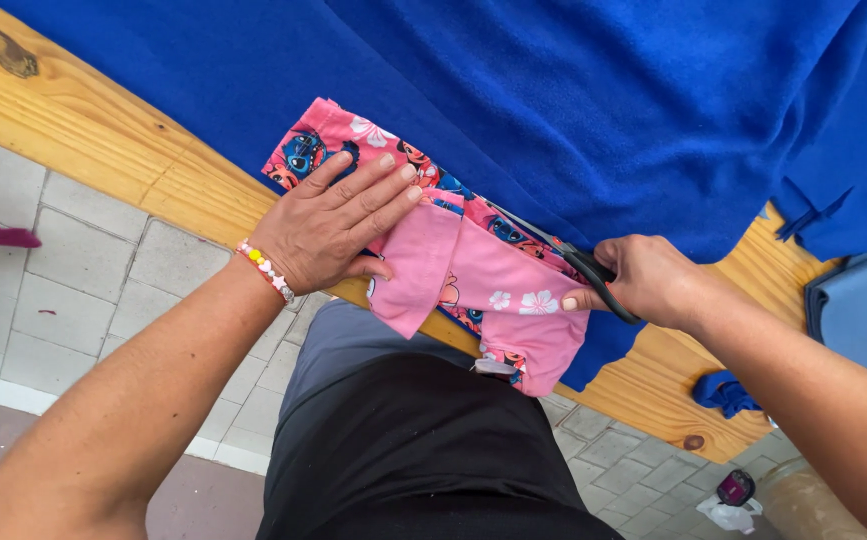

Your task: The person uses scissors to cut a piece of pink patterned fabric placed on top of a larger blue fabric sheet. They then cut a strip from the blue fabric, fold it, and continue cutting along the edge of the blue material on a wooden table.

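The pink printed garment (473, 270) lies folded on the blue fleece (553, 90) at the near edge of the wooden table (103, 150), its lower end hanging off the edge toward the person's lap. Its long axis runs on a diagonal — from the printed end at upper left down to the plain pink end with white flowers at lower right.

The left hand (338, 225) lies flat on the garment's upper-left part, fingers spread and pressing it down. The right hand (643, 280) sits at the garment's right edge, closed around the black handles of the scissors (563, 255); the blades point up and left along the garment's upper edge, where it meets the fleece. Whether the blades stand parted or shut cannot be told.

By the look of it, the step in hand is cutting the fleece along the garment's outline, the garment serving as a pattern. The next move would call for the flat hand to keep both layers from sliding while the blades run close beside the pink edge — not into it.

Right of the garment, a small blue scrap (723, 392) lies on the table; below it is paved floor (73, 290).
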